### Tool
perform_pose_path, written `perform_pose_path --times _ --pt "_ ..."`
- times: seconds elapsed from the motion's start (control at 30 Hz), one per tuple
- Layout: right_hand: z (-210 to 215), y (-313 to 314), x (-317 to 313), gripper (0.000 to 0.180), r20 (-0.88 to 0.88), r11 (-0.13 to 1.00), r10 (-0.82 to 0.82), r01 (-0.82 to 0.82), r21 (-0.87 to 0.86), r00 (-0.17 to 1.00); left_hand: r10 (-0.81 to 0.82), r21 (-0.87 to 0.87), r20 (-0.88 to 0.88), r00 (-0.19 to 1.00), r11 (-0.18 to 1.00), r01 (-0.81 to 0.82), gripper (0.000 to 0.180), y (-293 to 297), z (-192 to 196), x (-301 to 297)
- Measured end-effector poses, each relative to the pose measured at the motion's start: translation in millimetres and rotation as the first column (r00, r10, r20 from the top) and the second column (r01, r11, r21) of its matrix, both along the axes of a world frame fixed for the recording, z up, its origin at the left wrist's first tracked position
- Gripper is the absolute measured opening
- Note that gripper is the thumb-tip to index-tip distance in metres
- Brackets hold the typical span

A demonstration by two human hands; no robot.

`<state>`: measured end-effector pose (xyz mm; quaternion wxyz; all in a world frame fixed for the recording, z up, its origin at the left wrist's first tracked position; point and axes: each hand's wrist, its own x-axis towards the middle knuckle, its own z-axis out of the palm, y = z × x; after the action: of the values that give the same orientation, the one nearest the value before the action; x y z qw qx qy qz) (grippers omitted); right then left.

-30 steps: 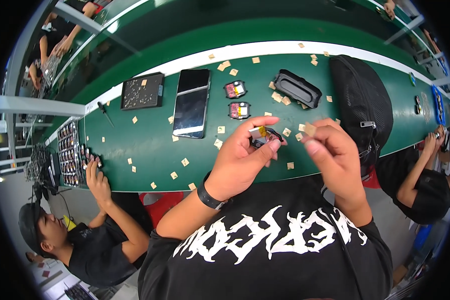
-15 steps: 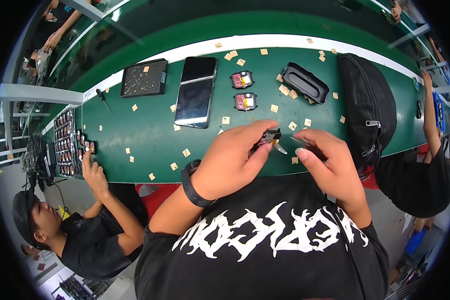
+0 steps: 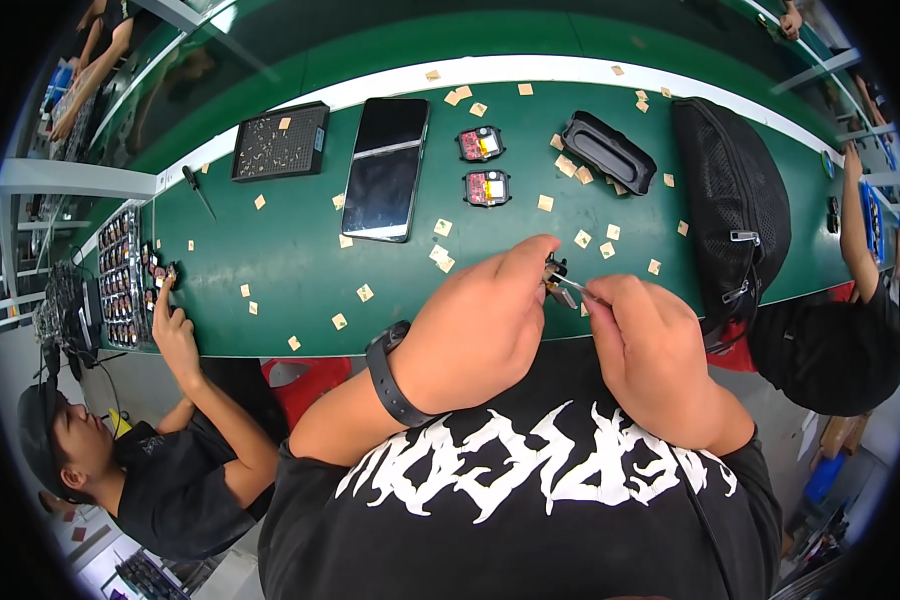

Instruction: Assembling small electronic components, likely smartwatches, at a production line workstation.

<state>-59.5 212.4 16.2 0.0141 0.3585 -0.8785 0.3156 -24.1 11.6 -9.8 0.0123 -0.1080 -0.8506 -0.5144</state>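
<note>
Green bench (image 3: 270, 290), two hands, two red modules (image 3: 484, 165)

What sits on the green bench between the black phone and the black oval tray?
In the head view, two small red-and-black modules lie between the phone and the oval tray, one behind the other.

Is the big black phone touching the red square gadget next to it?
Apart. The head view shows bare green table between the phone and the red square gadget.
</note>
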Motion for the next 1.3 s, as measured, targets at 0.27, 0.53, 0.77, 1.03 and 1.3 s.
perform_pose_path --times 0.27,0.53,0.77,1.03,1.3 --pt "-8.2 7.1 0.5 0.018 0.093 0.994 0.04 -0.03 -0.105 0.995 -0.185 0.282 0.351 0.918 0.956 0.085 0.039 -16.3 5.8 -2.3" --pt "-14.2 8.3 -4.2 0.022 0.681 0.867 0.194 0.201 -0.455 0.706 -0.227 0.457 0.387 0.893 0.889 0.028 0.046 -13.6 11.7 1.9" --pt "-7.5 2.0 -5.8 0.01 0.591 0.882 0.054 0.239 -0.406 0.805 -0.169 0.28 0.239 0.956 0.955 0.099 0.044 -6.1 6.9 2.0" --pt "-21.7 2.0 -9.1 0.012 0.302 0.923 0.117 0.008 -0.385 0.946 -0.125 0.198 0.038 0.991 0.973 0.115 0.049 1.8 -4.0 6.8" --pt "-22.5 2.5 -7.7 0.017 0.732 0.792 0.122 0.378 -0.479 0.671 -0.244 0.194 0.051 0.968 0.954 0.23 0.056 -1.9 -3.6 4.3"
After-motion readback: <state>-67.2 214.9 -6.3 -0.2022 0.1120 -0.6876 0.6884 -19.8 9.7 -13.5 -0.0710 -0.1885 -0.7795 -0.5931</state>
